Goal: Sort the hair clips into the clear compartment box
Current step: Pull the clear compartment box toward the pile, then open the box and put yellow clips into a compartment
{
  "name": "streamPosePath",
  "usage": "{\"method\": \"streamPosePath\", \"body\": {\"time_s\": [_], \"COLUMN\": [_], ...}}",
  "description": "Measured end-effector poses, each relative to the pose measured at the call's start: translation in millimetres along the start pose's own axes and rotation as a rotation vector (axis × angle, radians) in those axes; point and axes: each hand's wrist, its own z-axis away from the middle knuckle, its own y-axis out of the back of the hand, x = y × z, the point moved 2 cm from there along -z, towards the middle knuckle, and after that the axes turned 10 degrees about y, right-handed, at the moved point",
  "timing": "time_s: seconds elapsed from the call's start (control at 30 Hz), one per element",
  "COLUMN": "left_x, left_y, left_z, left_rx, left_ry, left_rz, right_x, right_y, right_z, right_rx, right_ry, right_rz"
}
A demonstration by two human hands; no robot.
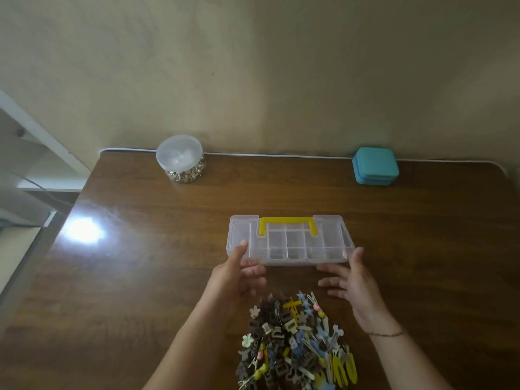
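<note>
The clear box, lid closed and yellow handle on its far side, lies flat near the middle of the brown desk. The left hand holds the box's near left corner, thumb on the lid and fingers curled under the near edge, so its grip is clamped on the box. The right hand is at the near right corner, thumb against the box's end, fingers spread and relaxed; its grip is apart. The clips lie in a mixed pile just near of the hands. At the far edge stand a jar on the left and a teal case on the right
</note>
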Motion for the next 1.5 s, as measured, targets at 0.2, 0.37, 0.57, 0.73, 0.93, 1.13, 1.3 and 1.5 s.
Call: {"method": "streamPosePath", "body": {"time_s": [0.2, 0.37, 0.57, 0.73, 0.93, 1.13, 1.3, 1.5], "left_x": [56, 96, 88, 56, 43, 35, 22, 8], "left_y": [-6, -10, 13, 22, 32, 50, 61, 73], "left_z": [12, -20, -45, -59, -77, -85, -80, -80], "left_rx": [-0.105, 0.174, 0.463, 0.279, -0.013, -0.107, -0.153, -0.096], "left_ry": [-0.267, -0.428, -0.631, -0.760, -0.788, -0.858, -0.903, -1.007], "left_rz": [-0.033, -0.280, -0.504, -0.533, -0.549, -0.583, -0.622, -0.598], "right_x": [4, 10, 12, 7, 8, -18, -76, -54], "right_y": [12, 19, 11, -24, -38, -48, -111, -168], "right_z": [0, 10, 30, 36, 26, 40, 36, -3], "right_rx": [0.030, 0.064, -0.116, -0.269, -0.264, -0.288, -0.300, -0.346], "right_ry": [0.050, 0.063, 0.201, 0.399, 0.345, 0.426, 0.591, 0.672], "right_rz": [0.125, 0.297, 0.799, 1.197, 1.234, 1.260, 0.704, 1.107]}}
